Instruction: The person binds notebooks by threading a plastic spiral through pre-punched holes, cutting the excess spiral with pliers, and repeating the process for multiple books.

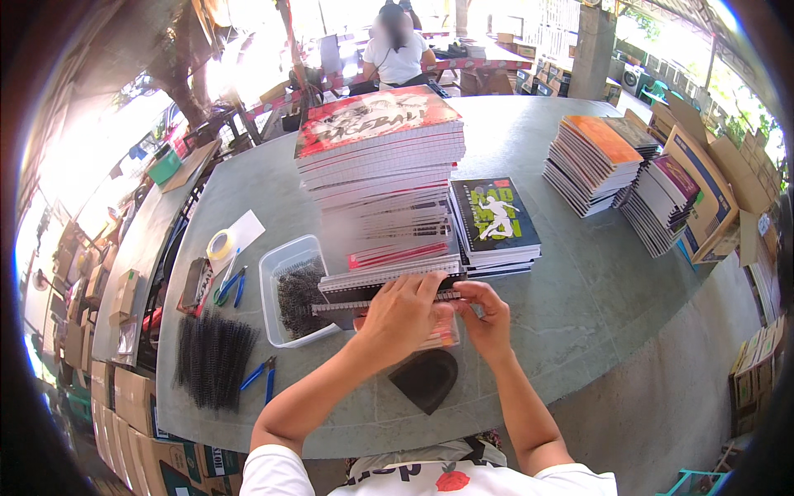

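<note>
My left hand is closed over a notebook with a black cover strip and a row of punched holes along its edge. The notebook is held upright in front of a tall stack of notebooks with a red top cover. At its right end, the fingers of my right hand are pinched together; what is between them is too small to make out. Below my hands, a dark, rounded flat piece lies on the table. A clear plastic tub of black spiral coils stands left of the notebook.
Right of the tall stack lies a shorter notebook pile. More notebook stacks and an open cardboard box stand far right. Loose coils, blue-handled pliers and a tape roll lie left. A person sits beyond the table.
</note>
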Motion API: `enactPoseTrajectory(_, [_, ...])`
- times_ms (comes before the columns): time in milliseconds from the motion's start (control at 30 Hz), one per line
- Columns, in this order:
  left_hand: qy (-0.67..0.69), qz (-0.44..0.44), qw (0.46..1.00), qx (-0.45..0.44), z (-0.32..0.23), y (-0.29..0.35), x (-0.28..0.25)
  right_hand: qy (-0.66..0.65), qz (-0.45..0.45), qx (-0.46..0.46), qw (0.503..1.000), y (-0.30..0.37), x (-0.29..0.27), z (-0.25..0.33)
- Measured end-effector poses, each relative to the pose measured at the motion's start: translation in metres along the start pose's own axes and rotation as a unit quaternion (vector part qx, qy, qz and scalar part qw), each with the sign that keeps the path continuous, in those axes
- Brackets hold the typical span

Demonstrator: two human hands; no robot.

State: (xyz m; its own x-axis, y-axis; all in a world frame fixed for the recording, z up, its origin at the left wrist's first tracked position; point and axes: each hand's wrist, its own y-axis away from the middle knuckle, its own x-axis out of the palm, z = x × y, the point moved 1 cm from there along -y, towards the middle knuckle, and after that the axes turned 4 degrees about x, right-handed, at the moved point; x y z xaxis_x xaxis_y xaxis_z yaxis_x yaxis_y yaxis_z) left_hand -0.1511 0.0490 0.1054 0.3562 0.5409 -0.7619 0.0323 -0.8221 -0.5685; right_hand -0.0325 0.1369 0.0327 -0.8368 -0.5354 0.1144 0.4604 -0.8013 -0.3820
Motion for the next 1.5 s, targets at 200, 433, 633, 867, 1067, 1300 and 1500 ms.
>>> enactPoseTrajectory(200, [-0.049,0.055,0.997,-0.014,0.005,0.0,-0.001,0.019,0.021,0.027,0.999,0.003,-0.007,-0.017])
enactPoseTrajectory(433, [0.04,0.054,0.997,0.026,0.002,0.002,0.026,0.055,-0.006,0.03,0.998,0.004,-0.011,-0.02])
enactPoseTrajectory(633, [0.043,0.035,0.998,0.015,-0.002,0.004,0.022,0.18,0.019,-0.1,0.978,0.001,-0.01,-0.022])
enactPoseTrajectory(867, [-0.089,-0.008,0.996,0.015,0.039,0.081,-0.079,0.184,0.135,0.032,0.973,-0.023,-0.022,0.024])
enactPoseTrajectory(1067, [-0.152,0.211,0.896,-0.36,0.111,0.277,-0.124,0.369,0.272,-0.078,0.886,-0.042,0.053,0.078])
enactPoseTrajectory(1300, [-0.143,0.208,0.901,-0.353,0.126,0.301,-0.089,0.384,0.39,-0.173,0.819,-0.033,0.161,0.048])
enactPoseTrajectory(1500, [0.122,0.008,0.894,-0.432,0.069,0.237,-0.066,0.355,0.376,-0.094,0.851,-0.046,0.16,0.046])
